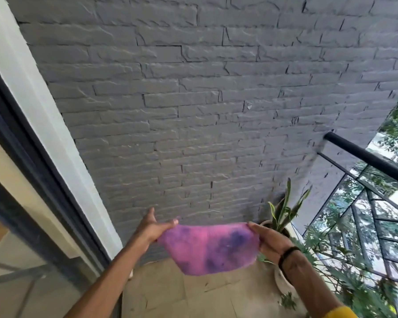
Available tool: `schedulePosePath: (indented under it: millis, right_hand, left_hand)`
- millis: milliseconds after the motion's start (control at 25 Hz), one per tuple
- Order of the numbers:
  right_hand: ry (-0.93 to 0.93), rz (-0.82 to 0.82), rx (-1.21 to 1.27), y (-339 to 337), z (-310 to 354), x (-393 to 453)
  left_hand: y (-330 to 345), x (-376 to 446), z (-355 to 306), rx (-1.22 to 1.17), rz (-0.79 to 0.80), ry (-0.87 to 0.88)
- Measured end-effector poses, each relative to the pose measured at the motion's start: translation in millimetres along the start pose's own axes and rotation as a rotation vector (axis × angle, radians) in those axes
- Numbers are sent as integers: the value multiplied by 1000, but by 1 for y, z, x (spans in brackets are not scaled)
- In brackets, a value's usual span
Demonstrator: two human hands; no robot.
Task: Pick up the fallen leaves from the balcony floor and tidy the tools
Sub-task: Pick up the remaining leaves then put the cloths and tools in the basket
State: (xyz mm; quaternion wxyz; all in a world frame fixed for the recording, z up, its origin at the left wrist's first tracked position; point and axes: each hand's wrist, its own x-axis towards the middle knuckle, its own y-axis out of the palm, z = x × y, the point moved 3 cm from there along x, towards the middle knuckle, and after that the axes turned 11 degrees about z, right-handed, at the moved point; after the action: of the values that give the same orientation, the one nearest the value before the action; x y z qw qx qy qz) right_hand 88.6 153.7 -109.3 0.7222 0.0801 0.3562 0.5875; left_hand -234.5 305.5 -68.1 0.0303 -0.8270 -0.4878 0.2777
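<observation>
A pink cloth with purple-blue blotches point(208, 246) hangs spread in the air in front of me, above the balcony floor. My left hand point(151, 229) pinches its left top corner between thumb and fingers. My right hand point(269, 241) holds its right top corner, with a dark band round that wrist. The cloth sags in the middle between the two hands. No fallen leaves or tools show clearly in this view.
A dark grey stone-brick wall point(193, 111) fills the front. A sliding glass door frame point(32, 157) runs along the left. A black railing point(365, 157) and glass panels close the right side. Potted plants point(283, 214) stand in the right corner on the beige tiled floor point(182, 294).
</observation>
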Motion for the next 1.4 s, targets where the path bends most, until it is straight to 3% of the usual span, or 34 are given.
schedulePosePath:
  millis: [40,160,520,720,880,1000,1200,1400]
  right_hand:
    - [-11,10,-19,-4,9,1]
    - [-78,45,-69,0,42,0]
    - [-346,-239,-784,26,161,2]
    - [-456,-216,-985,45,200,-12]
    - [-450,-105,-836,53,196,-25]
    - [-360,-162,-748,43,178,-24]
    - [-89,-299,-782,34,122,-12]
    - [3,-237,-840,60,80,-9]
  left_hand:
    - [-2,3,-9,-95,-18,41]
    - [-4,2,-45,-380,211,187]
    - [-34,13,-153,330,21,407]
    - [-47,20,-182,645,-18,468]
    - [-47,28,-171,724,37,459]
    - [-34,37,-150,577,56,387]
    - [18,53,-94,313,79,63]
    - [87,30,-81,125,200,-46]
